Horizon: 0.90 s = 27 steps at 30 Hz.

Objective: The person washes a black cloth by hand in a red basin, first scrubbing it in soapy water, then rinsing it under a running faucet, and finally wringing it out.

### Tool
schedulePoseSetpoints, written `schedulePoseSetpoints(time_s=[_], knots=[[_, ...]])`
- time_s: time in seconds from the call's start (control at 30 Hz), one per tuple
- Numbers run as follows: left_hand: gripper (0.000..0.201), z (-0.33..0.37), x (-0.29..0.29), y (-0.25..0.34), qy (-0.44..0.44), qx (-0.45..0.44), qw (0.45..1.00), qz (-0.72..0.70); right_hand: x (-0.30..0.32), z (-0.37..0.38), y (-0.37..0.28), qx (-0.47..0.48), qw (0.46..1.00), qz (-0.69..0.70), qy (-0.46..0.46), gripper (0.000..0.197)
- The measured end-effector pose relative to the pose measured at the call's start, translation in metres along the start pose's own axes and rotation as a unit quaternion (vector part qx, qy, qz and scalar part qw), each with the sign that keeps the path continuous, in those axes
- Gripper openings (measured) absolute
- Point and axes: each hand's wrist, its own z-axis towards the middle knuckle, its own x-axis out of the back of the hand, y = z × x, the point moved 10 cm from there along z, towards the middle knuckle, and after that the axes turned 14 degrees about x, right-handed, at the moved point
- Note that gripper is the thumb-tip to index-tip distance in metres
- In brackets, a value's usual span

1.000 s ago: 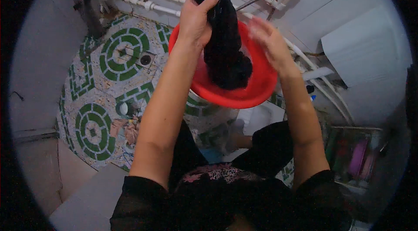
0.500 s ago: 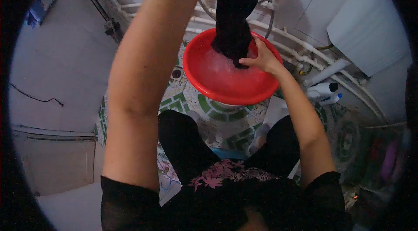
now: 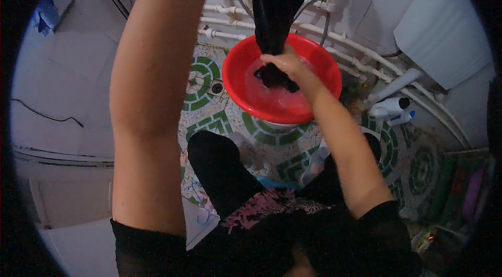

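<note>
A long black garment (image 3: 274, 8) hangs down from the top edge of the view, and its lower end lies in soapy water. My right hand (image 3: 286, 62) is wrapped round it just above the suds, with the cloth bunched below my fingers. The water fills a round red basin (image 3: 238, 96). My left arm is raised past the top edge, so the left hand is out of sight, and so is the garment's upper end.
White pipes (image 3: 355, 60) run along the wall behind the basin. White bottles (image 3: 389, 108) stand to the right on the patterned tile floor (image 3: 217, 125). A floor drain (image 3: 217, 88) lies left of the basin. My knees (image 3: 217, 159) are close in front.
My right hand has gone from spread fingers at the garment's lower edge to a grip round it. My raised left arm has shifted left.
</note>
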Motion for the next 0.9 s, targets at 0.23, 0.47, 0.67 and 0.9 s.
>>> schedulePoseSetpoints(time_s=[0.23,0.47,0.67,0.9], knots=[[0.032,-0.046,0.226,-0.066,0.134,0.084,0.906,0.393,0.110,-0.063,0.065,-0.169,0.968,0.145,0.115,0.039],[0.052,-0.126,0.262,-0.268,-0.110,0.184,0.572,0.791,0.107,-0.029,0.034,-0.013,0.959,-0.252,0.127,0.058],[0.117,-0.167,0.297,-0.350,-0.221,0.230,0.353,0.879,0.023,-0.021,0.065,-0.047,0.879,-0.437,-0.185,0.086],[0.130,-0.175,0.340,-0.386,-0.228,0.352,0.402,0.814,0.000,-0.009,0.093,0.034,0.826,-0.521,-0.211,0.086]])
